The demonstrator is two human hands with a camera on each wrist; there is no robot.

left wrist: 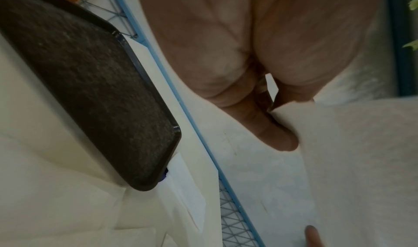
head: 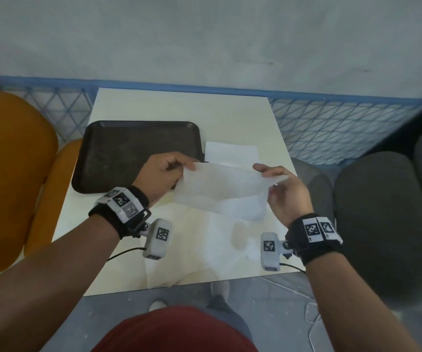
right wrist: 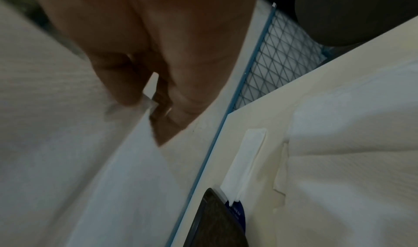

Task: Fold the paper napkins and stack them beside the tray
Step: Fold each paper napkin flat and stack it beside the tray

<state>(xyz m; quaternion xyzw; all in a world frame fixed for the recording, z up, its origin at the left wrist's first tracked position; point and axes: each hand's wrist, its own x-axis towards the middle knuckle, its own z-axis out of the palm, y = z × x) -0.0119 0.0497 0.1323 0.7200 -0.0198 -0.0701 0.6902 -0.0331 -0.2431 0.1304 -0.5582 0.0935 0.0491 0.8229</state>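
Observation:
A white paper napkin (head: pixel 224 189) hangs above the table, stretched between both hands. My left hand (head: pixel 165 171) pinches its upper left corner and my right hand (head: pixel 281 184) pinches its upper right corner. In the left wrist view the thumb and fingers (left wrist: pixel 278 136) clamp the napkin (left wrist: pixel 350 152) edge. The right wrist view shows fingertips (right wrist: pixel 126 95) nipping the napkin (right wrist: pixel 68 152) corner. A dark brown tray (head: pixel 133 153) lies at the table's left. A folded white napkin stack (head: pixel 231 152) lies flat just right of the tray, also visible as the stack (right wrist: pixel 246 161) in the right wrist view.
The cream table (head: pixel 230 113) stands against a blue wire fence (head: pixel 331 123). An orange chair (head: pixel 9 174) is at the left and grey cushioned seats (head: pixel 382 212) at the right. More white paper (head: pixel 205 250) lies on the table's near part.

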